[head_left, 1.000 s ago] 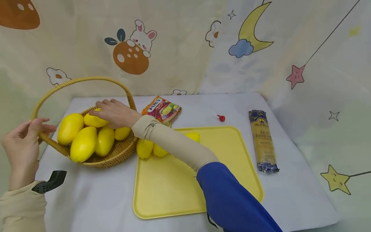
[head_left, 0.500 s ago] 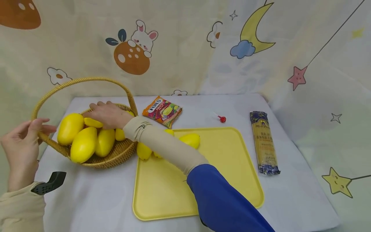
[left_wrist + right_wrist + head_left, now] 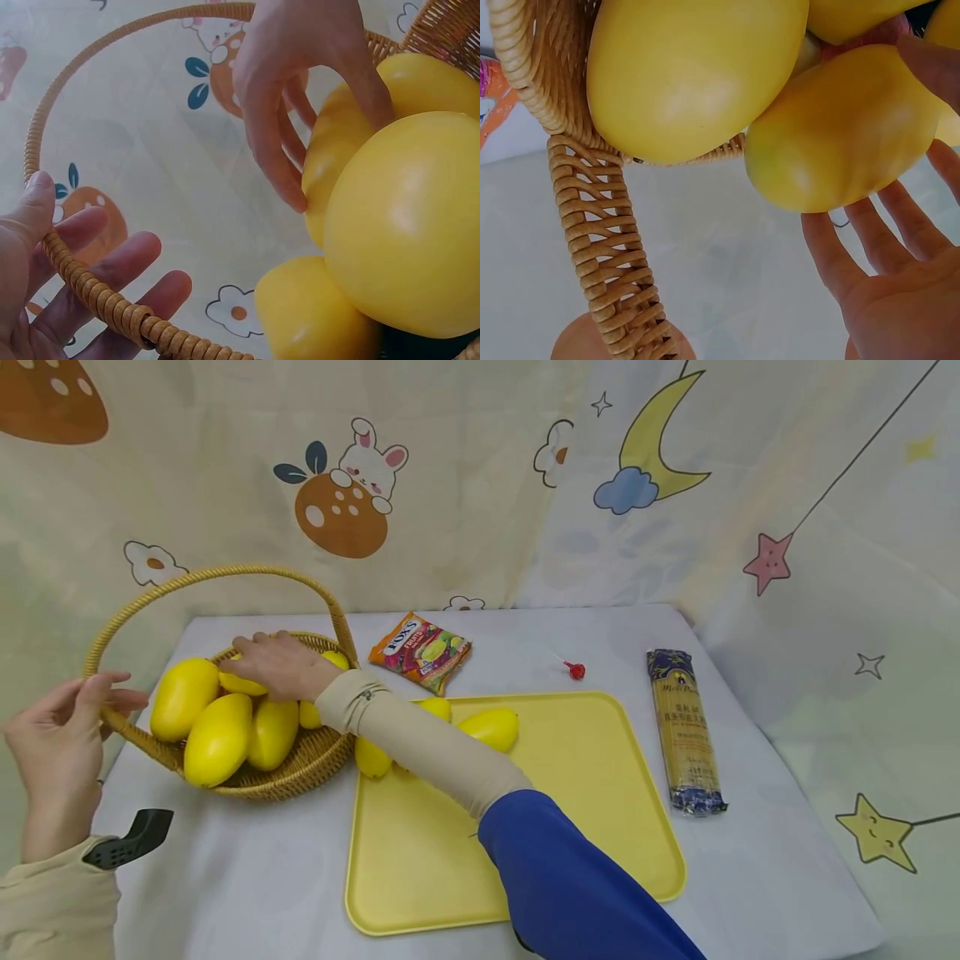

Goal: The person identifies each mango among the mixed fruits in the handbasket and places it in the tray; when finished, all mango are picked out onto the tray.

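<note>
On the left of the table, a wicker basket (image 3: 318,764) holds several yellow mangoes (image 3: 219,739). My left hand (image 3: 63,731) holds the left side of its arched handle (image 3: 247,570), thumb on one side and fingers behind, as the left wrist view shows. My right hand (image 3: 285,668) reaches into the back of the basket. Its thumb and fingers lie around one mango (image 3: 840,135), which the palm partly hides in the head view. Beside the basket, more mangoes (image 3: 489,728) lie at the back left of a yellow tray (image 3: 435,868), some behind my right sleeve.
A Fox's candy bag (image 3: 422,652) lies behind the tray. A red lollipop (image 3: 575,670) is farther right, with a long pack of pasta (image 3: 684,731) near the table's right side. A patterned cloth (image 3: 465,510) hangs behind the table.
My right hand has moved slightly left and down over the mango at the back of the basket, uncovering more of the candy bag and the tray's mangoes. My left hand stays on the handle.
</note>
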### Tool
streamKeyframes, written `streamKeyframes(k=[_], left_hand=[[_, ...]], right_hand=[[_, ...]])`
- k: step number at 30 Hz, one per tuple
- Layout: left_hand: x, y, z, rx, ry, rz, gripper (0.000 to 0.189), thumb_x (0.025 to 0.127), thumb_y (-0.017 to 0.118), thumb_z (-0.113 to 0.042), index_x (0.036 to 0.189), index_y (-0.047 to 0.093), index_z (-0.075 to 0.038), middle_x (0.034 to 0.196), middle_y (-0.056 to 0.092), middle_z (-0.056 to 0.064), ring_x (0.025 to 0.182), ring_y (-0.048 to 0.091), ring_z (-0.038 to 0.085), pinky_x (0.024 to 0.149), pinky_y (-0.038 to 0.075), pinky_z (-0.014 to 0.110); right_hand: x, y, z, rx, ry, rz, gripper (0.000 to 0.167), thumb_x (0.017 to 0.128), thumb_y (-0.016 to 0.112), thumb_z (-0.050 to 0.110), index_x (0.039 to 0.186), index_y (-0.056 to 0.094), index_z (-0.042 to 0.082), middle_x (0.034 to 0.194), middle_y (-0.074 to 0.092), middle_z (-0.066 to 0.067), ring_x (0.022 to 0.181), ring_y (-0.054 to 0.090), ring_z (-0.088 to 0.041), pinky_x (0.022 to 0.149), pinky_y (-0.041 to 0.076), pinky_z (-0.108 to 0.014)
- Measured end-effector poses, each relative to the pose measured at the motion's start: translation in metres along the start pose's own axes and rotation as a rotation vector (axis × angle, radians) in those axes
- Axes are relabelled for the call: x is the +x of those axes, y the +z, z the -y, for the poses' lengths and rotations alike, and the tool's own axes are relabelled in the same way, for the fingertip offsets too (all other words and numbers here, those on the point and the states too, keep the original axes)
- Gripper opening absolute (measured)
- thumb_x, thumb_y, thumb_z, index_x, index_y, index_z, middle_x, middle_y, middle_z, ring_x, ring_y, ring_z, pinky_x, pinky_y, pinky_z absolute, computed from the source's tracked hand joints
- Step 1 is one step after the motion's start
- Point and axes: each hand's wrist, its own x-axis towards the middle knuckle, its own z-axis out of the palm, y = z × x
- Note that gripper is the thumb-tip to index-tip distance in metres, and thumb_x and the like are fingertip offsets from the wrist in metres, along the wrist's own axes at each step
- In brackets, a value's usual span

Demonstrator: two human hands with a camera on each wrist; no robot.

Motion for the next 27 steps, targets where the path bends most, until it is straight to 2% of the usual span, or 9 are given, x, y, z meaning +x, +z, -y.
streamKeyframes(k=[4,9,13,15,18,22,27], left_hand=[[0.000,0.004,0.001,0.006,0.019,0.008,0.037,0.088,0.064,-0.033,0.111,0.071,-0.006,0.075,0.068,-0.010,0.079,0.061,0.004,0.070,0.047,0.005],[0.002,0.001,0.001,0.039,0.002,0.030,0.035,0.090,0.061,-0.035,0.113,0.070,-0.009,0.076,0.068,-0.013,0.080,0.060,0.003,0.070,0.045,0.004],[0.003,-0.003,0.002,0.063,-0.007,0.057,0.035,0.093,0.057,-0.036,0.116,0.068,-0.012,0.077,0.067,-0.017,0.082,0.058,0.001,0.072,0.041,0.005],[0.003,-0.004,0.003,0.045,-0.014,0.059,0.036,0.093,0.057,-0.036,0.117,0.068,-0.012,0.077,0.067,-0.017,0.082,0.058,0.000,0.076,0.039,0.008],[0.003,-0.004,0.004,0.033,-0.037,0.053,0.038,0.093,0.056,-0.038,0.119,0.067,-0.013,0.077,0.066,-0.018,0.084,0.057,0.000,0.091,0.036,0.014],[0.003,-0.003,0.005,0.093,-0.053,0.048,0.039,0.095,0.052,-0.039,0.124,0.064,-0.017,0.080,0.064,-0.021,0.089,0.052,-0.001,0.110,0.027,0.025],[0.001,-0.003,0.004,0.114,-0.064,0.050,0.039,0.095,0.050,-0.040,0.124,0.063,-0.019,0.081,0.062,-0.022,0.090,0.051,-0.002,0.114,0.023,0.029]], right_hand=[[-0.004,0.003,-0.002,-0.030,0.009,-0.024,0.055,0.099,0.051,0.024,0.149,0.030,0.031,0.148,0.035,0.002,0.127,0.045,-0.015,0.098,0.044,-0.029],[-0.004,0.005,-0.003,-0.040,0.001,-0.056,0.050,0.100,0.046,0.017,0.147,0.033,0.030,0.145,0.038,0.002,0.121,0.048,-0.014,0.090,0.049,-0.026],[0.000,0.007,-0.002,-0.050,0.014,-0.033,0.053,0.101,0.044,0.015,0.149,0.029,0.033,0.146,0.038,0.002,0.122,0.049,-0.013,0.090,0.048,-0.024],[0.002,0.009,-0.001,-0.036,0.022,-0.015,0.055,0.101,0.044,0.015,0.150,0.026,0.034,0.147,0.038,0.002,0.125,0.048,-0.013,0.092,0.047,-0.024],[0.003,0.011,-0.001,-0.025,0.030,0.010,0.058,0.101,0.045,0.017,0.151,0.021,0.036,0.150,0.036,0.002,0.128,0.046,-0.013,0.094,0.045,-0.023],[0.000,0.011,-0.005,-0.028,0.036,0.020,0.061,0.100,0.048,0.023,0.151,0.019,0.038,0.152,0.032,0.003,0.129,0.043,-0.013,0.098,0.042,-0.025],[-0.011,0.010,-0.013,0.017,0.011,-0.007,0.060,0.099,0.049,0.024,0.151,0.021,0.037,0.153,0.030,0.002,0.129,0.042,-0.014,0.099,0.040,-0.027]])
